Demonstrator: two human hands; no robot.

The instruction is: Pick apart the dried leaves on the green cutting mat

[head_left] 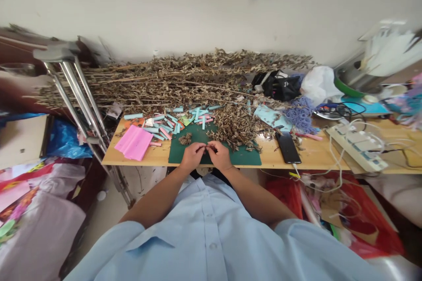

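My left hand point(192, 156) and my right hand point(219, 155) meet over the front edge of a green mat point(250, 158). The fingers of both are pinched together, fingertip to fingertip. A dark bit shows between them, too small to make out. Just beyond my left hand lies a small clump of dried leaves point(185, 138). A larger heap of crumbled dried leaves point(232, 125) covers the mat's right side. Several blue and pink paper rolls point(165, 126) are scattered to the left, behind a stack of pink paper point(133, 142).
Long dried stalks point(158, 81) lie along the wall. A black phone point(289, 148) with a cable, purple yarn point(300, 114) and a power strip point(358, 147) are to the right. Metal crutches point(79, 92) lean at the table's left end.
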